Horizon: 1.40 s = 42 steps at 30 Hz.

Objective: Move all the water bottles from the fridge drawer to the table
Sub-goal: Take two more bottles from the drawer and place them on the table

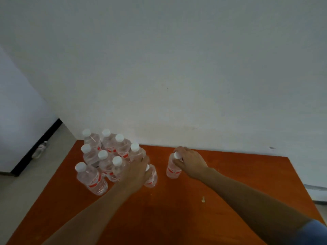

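Note:
Several clear water bottles (106, 154) with white caps and red labels stand clustered at the far left of the orange table (177, 209). My left hand (137, 169) grips the top of one bottle (151, 179) at the cluster's right edge, hiding most of its cap. To the right, apart from the group, another bottle (173, 169) stands upright on the table. My right hand (190, 160) is curled over its neck and cap. The fridge drawer is out of view.
A white wall rises right behind the table's far edge. One more bottle (40, 150) lies on the grey floor at the left, by a black skirting strip. A small pale scrap (203, 199) lies on the tabletop.

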{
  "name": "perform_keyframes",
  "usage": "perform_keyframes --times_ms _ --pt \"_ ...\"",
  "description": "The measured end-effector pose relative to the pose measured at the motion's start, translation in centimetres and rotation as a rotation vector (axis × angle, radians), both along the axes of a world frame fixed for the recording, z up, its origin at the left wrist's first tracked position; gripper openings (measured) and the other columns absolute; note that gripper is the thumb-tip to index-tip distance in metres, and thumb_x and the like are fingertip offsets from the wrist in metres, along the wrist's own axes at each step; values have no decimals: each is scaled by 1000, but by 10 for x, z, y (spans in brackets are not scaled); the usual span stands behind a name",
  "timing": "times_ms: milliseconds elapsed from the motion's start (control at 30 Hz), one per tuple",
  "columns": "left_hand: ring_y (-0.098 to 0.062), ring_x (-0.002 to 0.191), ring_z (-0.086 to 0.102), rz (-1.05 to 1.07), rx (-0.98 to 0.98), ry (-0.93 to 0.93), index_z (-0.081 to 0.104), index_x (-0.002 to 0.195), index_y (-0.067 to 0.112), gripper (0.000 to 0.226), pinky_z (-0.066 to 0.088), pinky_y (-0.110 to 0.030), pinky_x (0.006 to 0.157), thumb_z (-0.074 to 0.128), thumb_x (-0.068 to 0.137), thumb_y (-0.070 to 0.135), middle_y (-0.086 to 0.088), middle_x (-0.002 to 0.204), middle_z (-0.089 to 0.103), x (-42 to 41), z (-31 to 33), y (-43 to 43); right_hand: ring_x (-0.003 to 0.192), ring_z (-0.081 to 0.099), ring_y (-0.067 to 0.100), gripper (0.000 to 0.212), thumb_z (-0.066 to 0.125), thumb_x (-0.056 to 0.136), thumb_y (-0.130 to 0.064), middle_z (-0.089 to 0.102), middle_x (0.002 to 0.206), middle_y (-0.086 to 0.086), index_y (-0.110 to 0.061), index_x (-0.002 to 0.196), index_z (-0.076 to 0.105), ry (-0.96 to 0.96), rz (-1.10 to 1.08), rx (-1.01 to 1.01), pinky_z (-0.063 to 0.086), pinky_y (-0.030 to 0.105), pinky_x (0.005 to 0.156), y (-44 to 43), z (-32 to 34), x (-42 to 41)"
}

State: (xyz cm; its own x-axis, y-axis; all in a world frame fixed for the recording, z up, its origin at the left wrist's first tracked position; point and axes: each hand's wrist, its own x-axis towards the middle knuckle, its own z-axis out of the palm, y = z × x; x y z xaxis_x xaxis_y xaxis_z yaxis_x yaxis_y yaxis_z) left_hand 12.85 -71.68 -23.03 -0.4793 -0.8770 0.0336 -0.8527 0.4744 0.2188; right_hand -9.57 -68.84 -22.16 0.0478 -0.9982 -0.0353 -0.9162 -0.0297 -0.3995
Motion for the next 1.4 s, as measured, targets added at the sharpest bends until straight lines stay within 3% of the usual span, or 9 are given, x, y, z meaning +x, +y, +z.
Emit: perform_keyframes --times_ms 167,367,500,633,867,1167,1400 --pt "-19 91 62 -15 14 -15 48 118 19 39 51 -33 75 40 95 49 -1 117 59 11 -6 -29 95 62 25 35 49 96 -40 58 116 5 -22 125 45 10 -16 18 50 34 75 -31 -8 18" --pt "-19 102 57 -94 13 27 49 118 19 34 47 -29 77 44 94 42 0 121 54 9 4 -35 91 61 22 38 53 94 -39 59 112 4 -22 127 46 -10 -117 4 49 29 70 -35 -11 20" --pt "-17 106 51 -69 -114 -56 50 122 17 38 48 -29 78 43 94 42 0 119 51 2 19 -30 101 62 22 55 58 91 -39 59 123 4 -25 140 36 -42 -178 37 53 35 82 -15 -2 15" --pt "-15 98 51 -125 -195 -22 50 118 19 33 48 -27 71 41 95 42 1 112 53 -32 46 -8 106 60 26 51 57 91 -40 57 125 5 -23 137 42 22 -254 34 50 38 85 38 14 -15" --pt "-19 94 58 -449 -212 22 57 105 20 26 50 -35 72 44 93 39 1 103 59 -135 61 105 106 59 23 43 52 94 -43 57 125 1 -23 133 49 91 -511 20 52 38 87 224 32 -89" --pt "-16 85 58 -906 -193 24 58 101 21 24 46 -29 65 44 93 39 3 95 57 -248 54 356 99 60 18 39 53 92 -43 61 117 -2 -27 128 53 132 -991 31 51 34 85 542 46 -123" --pt "-18 81 59 -1237 -125 83 58 99 18 26 53 -36 73 46 91 40 1 97 61 -330 58 543 99 61 17 36 52 91 -45 62 114 -6 -30 123 55 139 -1338 29 45 31 79 760 58 -132"
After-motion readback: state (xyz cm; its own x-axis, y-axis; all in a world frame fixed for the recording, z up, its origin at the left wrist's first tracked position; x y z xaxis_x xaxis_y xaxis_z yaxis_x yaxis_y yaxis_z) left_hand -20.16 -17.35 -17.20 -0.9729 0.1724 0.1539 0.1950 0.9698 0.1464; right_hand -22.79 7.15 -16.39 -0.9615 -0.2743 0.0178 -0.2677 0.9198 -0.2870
